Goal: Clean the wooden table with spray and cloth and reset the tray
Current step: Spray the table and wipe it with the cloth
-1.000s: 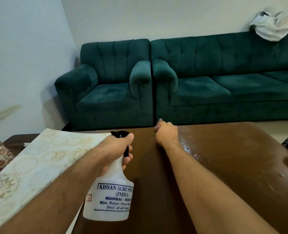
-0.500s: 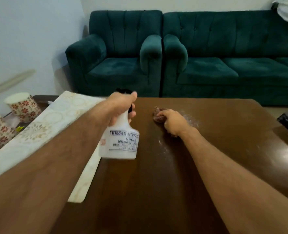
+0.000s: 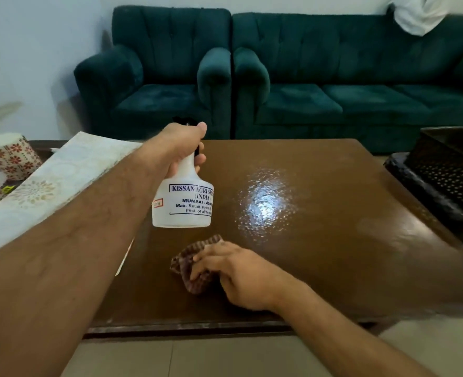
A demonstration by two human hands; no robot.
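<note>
Cloth (image 3: pixel 195 265) now sits lower centre, pulled back from the wet patch (image 3: pixel 265 202) | right hand (image 3: pixel 241 276) presses it on the worktop (image 3: pixel 333 268) | left hand (image 3: pixel 181 148) grips the spray bottle (image 3: pixel 182 200) aloft, ready to spray.

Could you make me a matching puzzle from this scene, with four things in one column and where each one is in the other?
Things:
1. spray bottle
2. cloth
3. dark tray
4. white cloth

Places:
A. on the sofa's backrest
B. beyond the table's right edge
C. held up by the left hand
D. under the right hand, on the wooden table

Pairs: 1-C, 2-D, 3-B, 4-A
</note>
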